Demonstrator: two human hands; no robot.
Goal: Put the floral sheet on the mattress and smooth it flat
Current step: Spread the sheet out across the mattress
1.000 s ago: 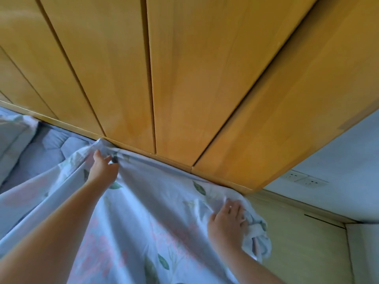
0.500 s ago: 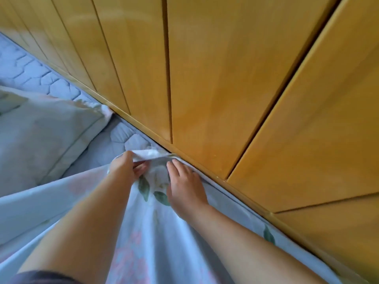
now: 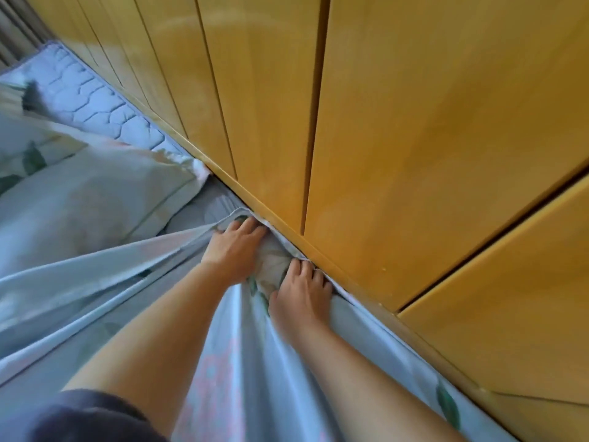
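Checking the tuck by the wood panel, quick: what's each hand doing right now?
Left hand: open, fingers flat on the floral sheet.
Right hand: fingers bent at the sheet's edge; grip cannot be told.

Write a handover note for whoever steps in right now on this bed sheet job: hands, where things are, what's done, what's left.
Left hand: fingers fairly straight, pressing the sheet corner down beside the wardrobe.
Right hand: fingertips on the sheet edge at the wardrobe gap; unclear whether it pinches cloth.
Sheet: bunched between the hands, with long folds running back toward the person. Bare mattress and a pillow lie beyond it.
Done: the sheet is on the bed, with its edge at the wardrobe side.
Left: spread it over the bare mattress and smooth out the folds.
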